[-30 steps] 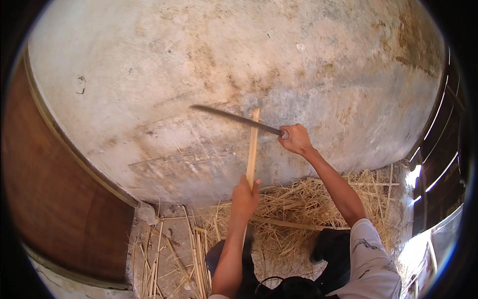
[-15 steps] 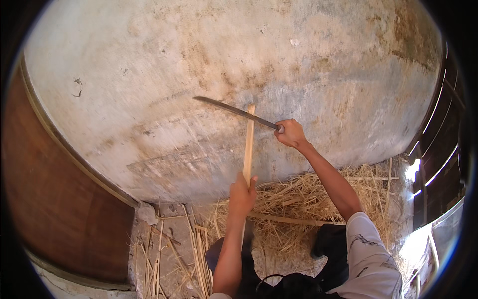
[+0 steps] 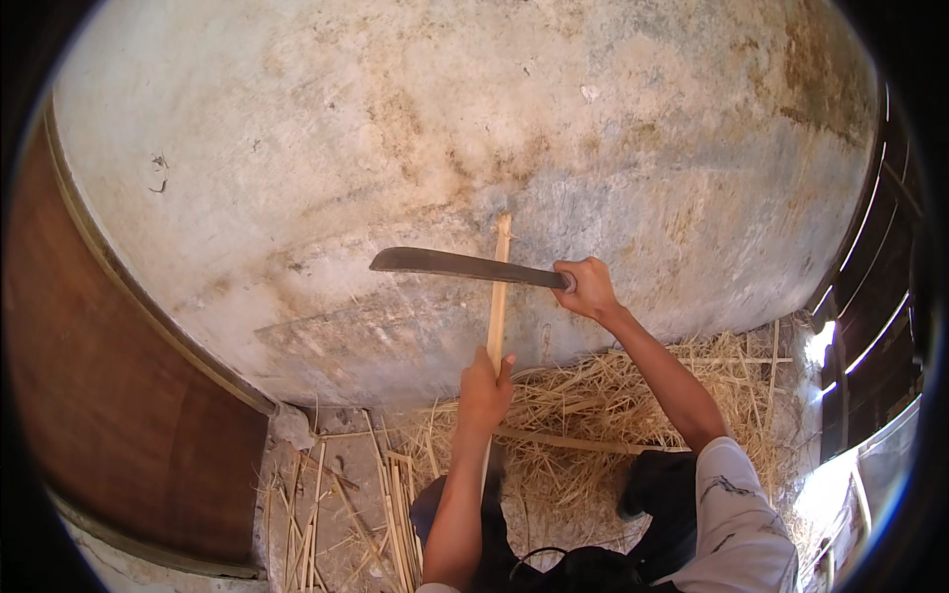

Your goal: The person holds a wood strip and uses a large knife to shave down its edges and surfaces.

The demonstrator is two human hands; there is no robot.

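My left hand [image 3: 483, 395] is closed round a long pale strip of split bamboo or wood [image 3: 498, 314], which stands up away from me toward the wall. Its lower end runs down behind my left forearm. In my right hand [image 3: 590, 289] is the handle of a machete [image 3: 445, 264]. The dark, wide blade points left and crosses over the strip, about midway between my left hand and the strip's far tip. A few small splinters stick out near that tip. Whether the blade's edge touches the strip I cannot tell.
A stained plaster wall [image 3: 297, 148] rises in front of me. Pale shavings [image 3: 573, 395] are heaped at its foot, with a long strip [image 3: 583, 441] lying across them. Several thin strips [image 3: 395, 504] lie at the lower left, near a brown wooden panel [image 3: 138, 395]. Dark slats stand at the right.
The machete has come down along the strip toward me, and its blade has turned to show more of its flat side. My left hand keeps its hold.
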